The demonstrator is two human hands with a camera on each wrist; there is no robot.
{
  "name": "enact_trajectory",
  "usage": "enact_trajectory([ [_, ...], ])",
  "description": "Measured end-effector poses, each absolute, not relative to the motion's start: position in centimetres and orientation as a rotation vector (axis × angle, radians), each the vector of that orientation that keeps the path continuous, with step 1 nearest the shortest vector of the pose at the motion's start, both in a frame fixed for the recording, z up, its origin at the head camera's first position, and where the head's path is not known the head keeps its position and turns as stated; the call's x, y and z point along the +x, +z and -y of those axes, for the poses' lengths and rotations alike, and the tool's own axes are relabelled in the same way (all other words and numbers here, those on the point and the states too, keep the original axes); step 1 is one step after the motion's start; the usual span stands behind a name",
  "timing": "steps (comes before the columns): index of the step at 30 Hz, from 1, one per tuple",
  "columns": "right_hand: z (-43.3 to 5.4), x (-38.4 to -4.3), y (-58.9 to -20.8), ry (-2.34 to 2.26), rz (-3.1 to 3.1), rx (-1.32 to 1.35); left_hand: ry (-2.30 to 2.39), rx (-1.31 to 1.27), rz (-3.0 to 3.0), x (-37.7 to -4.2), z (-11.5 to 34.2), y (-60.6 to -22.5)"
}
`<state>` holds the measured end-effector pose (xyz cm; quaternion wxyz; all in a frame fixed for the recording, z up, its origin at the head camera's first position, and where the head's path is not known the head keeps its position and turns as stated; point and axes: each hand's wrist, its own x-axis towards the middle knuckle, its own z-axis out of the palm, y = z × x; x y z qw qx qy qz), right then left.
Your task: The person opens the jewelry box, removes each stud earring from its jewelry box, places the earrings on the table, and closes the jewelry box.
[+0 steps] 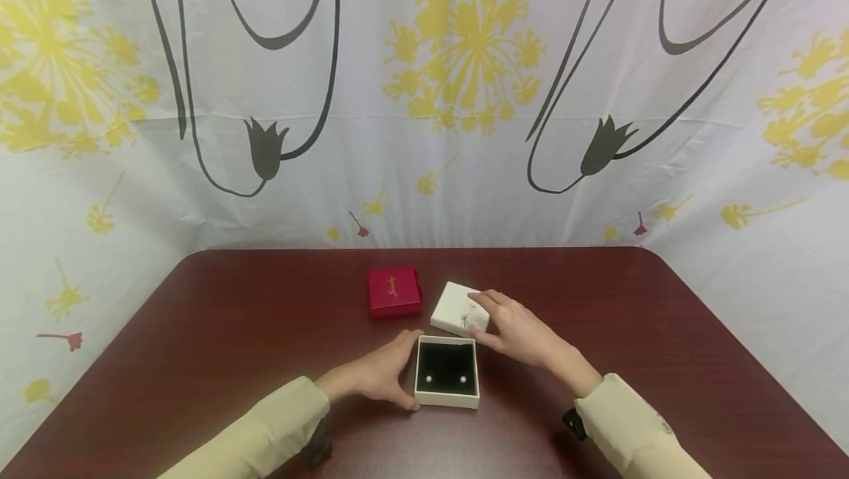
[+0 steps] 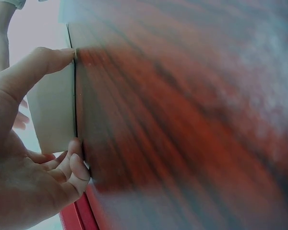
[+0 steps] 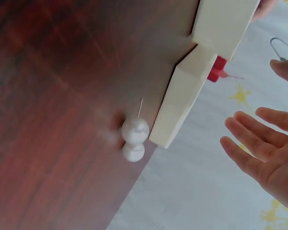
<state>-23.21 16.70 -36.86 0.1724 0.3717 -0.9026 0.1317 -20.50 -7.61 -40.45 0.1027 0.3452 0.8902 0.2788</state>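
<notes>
A white jewelry box base (image 1: 446, 399) sits near the table's front, its black insert (image 1: 446, 361) holding two pearl earrings (image 1: 429, 379). My left hand (image 1: 374, 372) grips its left side, thumb at the front corner and fingers at the back corner; the left wrist view shows the thumb (image 2: 50, 60) and curled fingers on the box wall (image 2: 53, 115). Behind the base lies the white lid (image 1: 458, 303) with a small flower print. Over the lid's right side hovers my right hand (image 1: 520, 328), fingers spread and apart from it in the right wrist view. Beside the lid there, a pearl earring (image 3: 135, 130) with a metal post rests on the table.
A red box (image 1: 394, 293) with gold lettering lies behind the base, left of the lid. The dark red wooden table (image 1: 265, 302) ends at a white patterned curtain (image 1: 424, 199) at the back and sides. Dark devices (image 1: 573, 424) are strapped under both wrists.
</notes>
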Motion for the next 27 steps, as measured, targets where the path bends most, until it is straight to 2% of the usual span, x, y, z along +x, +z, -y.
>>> enact_trajectory([
  [14, -16.1, -21.5, -37.3, 0.374, 2.500, 1.284, 0.832, 1.022, -2.613, -20.5, 7.6, -40.4],
  [27, -15.8, -20.6, -37.6, 0.291, 2.496, 1.348, 0.851, 1.038, -2.600, -20.6, 7.7, -40.6],
])
